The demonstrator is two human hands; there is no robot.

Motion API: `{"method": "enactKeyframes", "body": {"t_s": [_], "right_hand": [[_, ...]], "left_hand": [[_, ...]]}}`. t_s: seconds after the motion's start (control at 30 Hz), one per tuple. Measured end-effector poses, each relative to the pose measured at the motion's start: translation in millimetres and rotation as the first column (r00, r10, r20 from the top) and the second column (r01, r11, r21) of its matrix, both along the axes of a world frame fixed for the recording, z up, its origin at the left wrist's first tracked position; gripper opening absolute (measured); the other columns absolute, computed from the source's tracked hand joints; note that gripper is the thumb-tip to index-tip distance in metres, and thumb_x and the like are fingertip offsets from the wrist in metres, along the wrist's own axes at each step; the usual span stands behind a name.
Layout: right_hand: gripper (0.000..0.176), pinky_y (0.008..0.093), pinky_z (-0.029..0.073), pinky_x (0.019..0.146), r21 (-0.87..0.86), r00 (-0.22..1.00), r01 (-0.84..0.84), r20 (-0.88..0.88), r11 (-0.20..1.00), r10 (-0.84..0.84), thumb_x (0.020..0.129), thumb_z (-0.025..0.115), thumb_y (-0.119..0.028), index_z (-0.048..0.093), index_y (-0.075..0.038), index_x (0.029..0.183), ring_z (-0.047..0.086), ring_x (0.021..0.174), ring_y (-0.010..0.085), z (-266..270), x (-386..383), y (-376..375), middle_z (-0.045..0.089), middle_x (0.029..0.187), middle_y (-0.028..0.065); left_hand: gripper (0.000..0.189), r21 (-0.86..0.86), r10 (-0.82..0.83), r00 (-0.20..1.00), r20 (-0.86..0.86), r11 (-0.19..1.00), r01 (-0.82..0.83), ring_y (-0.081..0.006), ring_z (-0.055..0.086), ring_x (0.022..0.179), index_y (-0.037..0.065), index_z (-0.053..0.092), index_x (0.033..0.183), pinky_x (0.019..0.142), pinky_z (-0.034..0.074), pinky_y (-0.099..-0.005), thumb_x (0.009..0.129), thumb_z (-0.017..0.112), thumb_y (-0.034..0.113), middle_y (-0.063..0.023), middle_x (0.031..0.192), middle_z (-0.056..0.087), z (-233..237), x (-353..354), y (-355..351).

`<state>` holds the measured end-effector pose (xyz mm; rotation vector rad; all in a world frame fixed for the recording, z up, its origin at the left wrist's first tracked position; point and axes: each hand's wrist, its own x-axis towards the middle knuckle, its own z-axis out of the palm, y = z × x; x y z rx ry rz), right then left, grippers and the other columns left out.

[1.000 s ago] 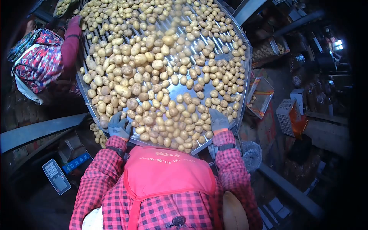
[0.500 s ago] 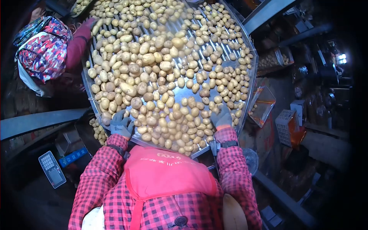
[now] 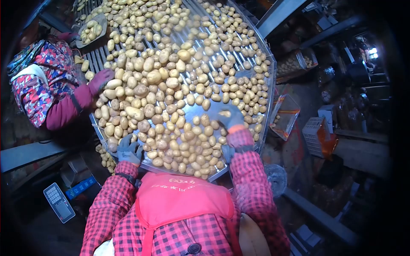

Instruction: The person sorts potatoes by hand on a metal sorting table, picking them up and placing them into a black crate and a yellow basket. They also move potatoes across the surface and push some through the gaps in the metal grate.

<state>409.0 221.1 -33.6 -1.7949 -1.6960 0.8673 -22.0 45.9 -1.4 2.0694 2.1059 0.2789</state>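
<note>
Many potatoes (image 3: pixel 149 77) cover a metal sorting table (image 3: pixel 267 106) with slatted bars at its far part. My left hand (image 3: pixel 129 150), in a grey glove, lies at the near left edge against the potatoes, fingers spread, holding nothing. My right hand (image 3: pixel 226 114), gloved too, is over the smooth metal sheet at the right of the pile; its fingers are smeared by motion, and a pale potato shows at them. Whether it is gripped I cannot tell.
At the left, a co-worker (image 3: pixel 42 81) reaches a gloved hand (image 3: pixel 101 79) onto the potatoes. A tray of potatoes (image 3: pixel 92 30) is beyond it. A digital scale (image 3: pixel 59 202) lies lower left; crates (image 3: pixel 315 136) stand at the right.
My right hand has moved up and left from the near right edge. My left hand stays by the edge. The co-worker's arm is now further over the potatoes, and a tray has come into view.
</note>
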Motion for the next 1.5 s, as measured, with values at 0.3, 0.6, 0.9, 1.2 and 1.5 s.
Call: {"method": "enactKeyframes", "body": {"t_s": [0.3,0.6,0.9,1.2,1.5], "right_hand": [[0.07,0.0455,0.045,0.105,0.528,0.638,0.383,0.442,0.758,-0.631,0.079,0.082,-0.025,0.054,0.002,0.138,0.056,0.12,0.0354,15.6,221.3,11.4,0.058,0.132,0.023],[0.054,0.041,0.053,0.085,0.304,0.907,-0.421,0.119,0.854,0.405,0.082,0.073,-0.019,0.058,-0.008,0.133,0.066,0.099,0.0368,12.6,-150.5,19.7,0.066,0.11,0.0173],[0.059,0.0521,0.03,0.115,-0.174,0.521,-0.749,0.442,0.64,0.73,0.084,0.071,-0.043,0.056,-0.015,0.134,0.043,0.141,0.0231,36.5,-207.3,26.0,0.053,0.142,0.0066],[0.03,0.0464,0.049,0.088,0.3,0.716,-0.631,0.58,0.715,0.389,0.081,0.071,-0.026,0.064,-0.007,0.104,0.061,0.099,0.0347,31.8,-84.3,0.0,0.062,0.109,0.0133],[0.018,0.0424,0.054,0.073,0.573,0.617,-0.731,0.326,0.37,0.716,0.08,0.069,-0.018,0.067,-0.007,0.095,0.067,0.087,0.0305,42.1,-253.7,-73.3,0.068,0.094,0.0103]], "left_hand": [[0.024,-0.034,0.013,1.0,-0.029,0.999,-0.014,-0.0366,0.054,0.123,0.009,0.074,0.095,0.104,0.042,-0.0497,0.08,0.076,0.027,-0.0145,0.132,0.059,-0.8,0.5,2.0],[0.018,0.028,0.019,1.0,0.009,0.999,-0.019,-0.0351,0.061,0.109,0.01,0.073,0.089,0.092,0.048,-0.0481,0.078,0.076,0.024,-0.0124,0.123,0.063,11.4,1.5,7.7],[0.021,0.032,0.022,1.0,0.0,0.999,-0.022,-0.0324,0.058,0.115,0.009,0.07,0.091,0.095,0.047,-0.047,0.08,0.074,0.026,-0.0119,0.125,0.062,4.9,-4.6,2.3],[0.021,-0.016,0.03,0.998,0.059,0.999,-0.029,-0.0309,0.057,0.119,0.009,0.07,0.095,0.096,0.046,-0.0479,0.083,0.071,0.025,-0.0108,0.127,0.061,5.4,-8.7,-0.3],[0.019,-0.001,0.018,0.999,0.042,1.0,-0.018,-0.0296,0.057,0.121,0.009,0.071,0.092,0.095,0.046,-0.0468,0.083,0.07,0.026,-0.0103,0.129,0.062,2.4,-8.9,-0.9]]}}
